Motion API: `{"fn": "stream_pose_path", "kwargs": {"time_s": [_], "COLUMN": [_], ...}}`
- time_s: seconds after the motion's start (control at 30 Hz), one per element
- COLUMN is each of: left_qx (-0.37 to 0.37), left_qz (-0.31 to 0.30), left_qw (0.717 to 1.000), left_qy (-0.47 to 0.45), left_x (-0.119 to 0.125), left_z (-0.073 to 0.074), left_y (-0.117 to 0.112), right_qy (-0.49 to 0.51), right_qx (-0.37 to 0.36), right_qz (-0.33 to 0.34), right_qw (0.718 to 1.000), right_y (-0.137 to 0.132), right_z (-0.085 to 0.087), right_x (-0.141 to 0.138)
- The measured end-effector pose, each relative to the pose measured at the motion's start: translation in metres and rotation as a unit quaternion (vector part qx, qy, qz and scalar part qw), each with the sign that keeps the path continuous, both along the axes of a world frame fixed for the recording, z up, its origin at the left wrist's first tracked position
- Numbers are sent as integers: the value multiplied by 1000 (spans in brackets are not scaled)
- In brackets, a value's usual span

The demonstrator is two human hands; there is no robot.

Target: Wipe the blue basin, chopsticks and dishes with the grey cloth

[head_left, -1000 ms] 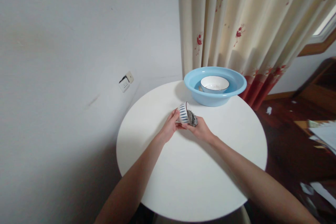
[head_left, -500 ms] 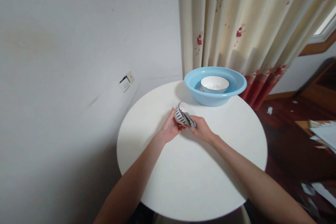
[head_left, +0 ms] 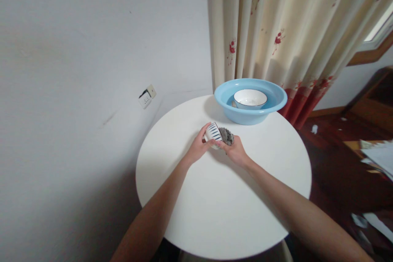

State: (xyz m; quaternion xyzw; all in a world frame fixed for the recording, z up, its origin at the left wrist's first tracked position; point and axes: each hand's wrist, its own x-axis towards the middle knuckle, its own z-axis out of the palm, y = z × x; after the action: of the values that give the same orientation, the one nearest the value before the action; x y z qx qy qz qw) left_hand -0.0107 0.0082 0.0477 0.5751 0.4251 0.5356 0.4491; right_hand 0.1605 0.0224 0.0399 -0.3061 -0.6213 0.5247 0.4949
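Over the round white table (head_left: 224, 208), my left hand (head_left: 196, 149) grips a small white bowl with dark blue stripes (head_left: 213, 132), tipped on its side. My right hand (head_left: 236, 152) is closed on a grey cloth (head_left: 227, 135) and presses it against the bowl's outer wall. Both hands meet just in front of the blue basin (head_left: 273, 104).
The light blue plastic basin stands at the table's far edge and holds a white bowl (head_left: 250, 98). A cream curtain with red flowers (head_left: 276, 28) hangs behind it. A white wall with a socket (head_left: 146, 96) lies to the left; dark wooden floor with scattered papers to the right.
The striped bowl has been turned in my hands: its opening faced up half a second ago, now its striped side shows. The cloth moved from the rim to the outside.
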Motion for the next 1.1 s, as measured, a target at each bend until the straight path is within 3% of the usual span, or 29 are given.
{"fn": "stream_pose_path", "kwargs": {"time_s": [0.27, 0.43, 0.7, 0.93, 1.0, 1.1], "left_qx": [-134, -233, -136, -128, -114, -85], "left_qz": [-14, -66, -75, -91, -83, -43], "left_qw": [982, 961, 983, 970, 972, 976], "left_qy": [-136, -131, -102, -188, -188, -194], "left_x": [3, -7, -20, -13, -9, -5], "left_z": [-2, -9, 4, 6, 8, 11], "left_y": [-2, 2, 4, -3, -5, -5], "right_qy": [-37, -7, 116, 179, 213, 197], "right_qx": [60, 7, -142, -198, -165, -47], "right_qz": [27, 52, 100, 22, -43, -163], "right_qw": [997, 999, 978, 964, 962, 966], "right_y": [-1, 2, 18, 25, 29, 29], "right_z": [8, 16, 12, 9, 7, 6], "right_x": [7, 16, 31, 22, 21, 23]}}
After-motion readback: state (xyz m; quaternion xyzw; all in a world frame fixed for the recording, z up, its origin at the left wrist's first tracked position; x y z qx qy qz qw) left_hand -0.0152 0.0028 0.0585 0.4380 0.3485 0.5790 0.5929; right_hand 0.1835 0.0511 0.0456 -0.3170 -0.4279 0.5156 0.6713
